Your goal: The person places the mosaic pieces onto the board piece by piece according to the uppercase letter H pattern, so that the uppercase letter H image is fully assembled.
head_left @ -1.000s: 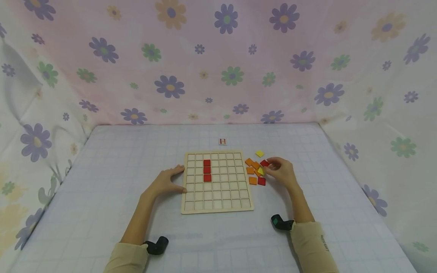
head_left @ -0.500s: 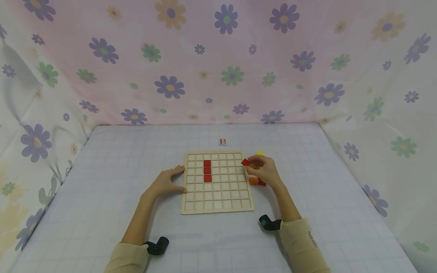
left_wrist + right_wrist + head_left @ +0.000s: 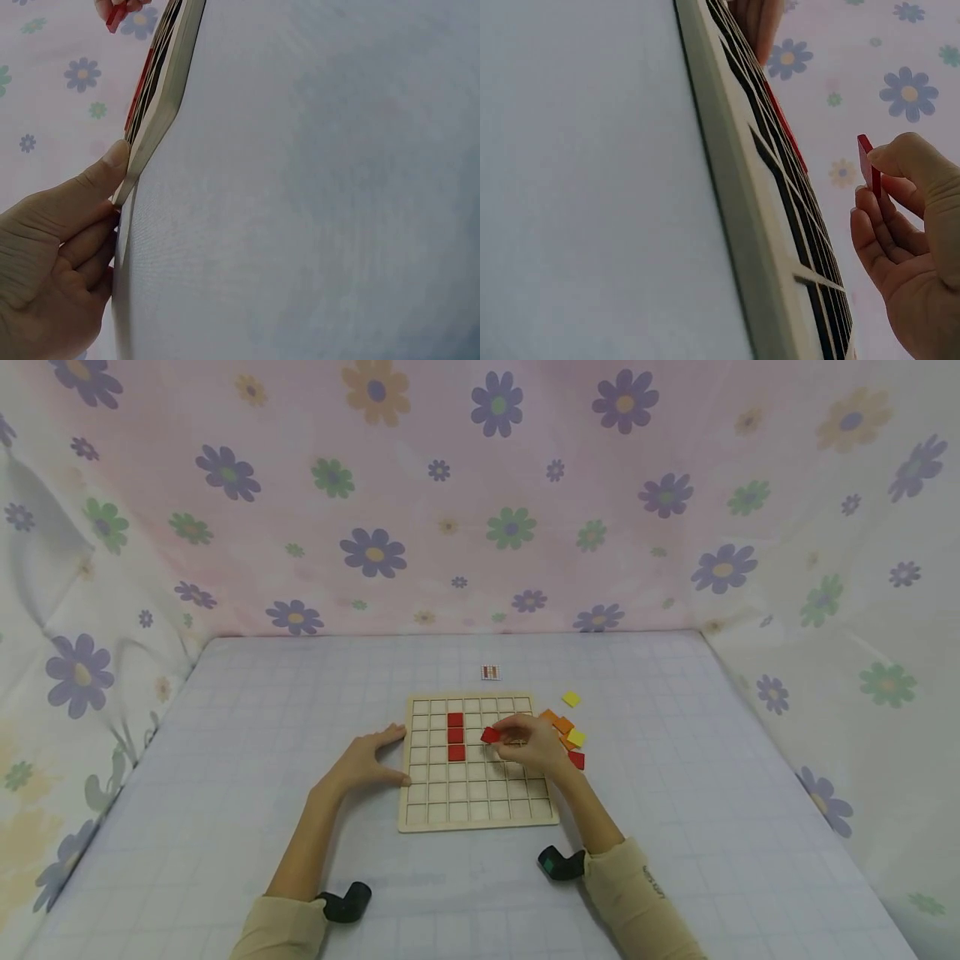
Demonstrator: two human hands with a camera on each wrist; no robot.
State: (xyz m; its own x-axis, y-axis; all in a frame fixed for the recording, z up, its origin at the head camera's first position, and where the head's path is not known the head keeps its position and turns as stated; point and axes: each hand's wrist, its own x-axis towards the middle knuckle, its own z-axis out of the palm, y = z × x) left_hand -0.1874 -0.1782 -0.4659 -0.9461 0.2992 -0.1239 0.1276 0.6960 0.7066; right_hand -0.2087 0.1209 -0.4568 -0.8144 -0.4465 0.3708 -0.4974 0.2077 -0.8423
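A pale wooden grid board (image 3: 480, 802) lies on the table, with three red tiles (image 3: 454, 736) set in one column near its top left. My right hand (image 3: 528, 745) hovers over the board's middle and pinches a red tile (image 3: 491, 735) (image 3: 867, 166) between thumb and fingers. My left hand (image 3: 365, 760) rests on the table against the board's left edge (image 3: 154, 127), thumb touching it, fingers relaxed. Loose orange, yellow and red tiles (image 3: 566, 731) lie just right of the board.
A single yellow tile (image 3: 572, 698) sits apart beyond the pile. A small striped card (image 3: 490, 672) lies behind the board. Flowered cloth walls close in the back and both sides. A gridded cloth covers the table.
My right hand picked a red tile from the pile and carried it left over the board. The left hand has stayed put.
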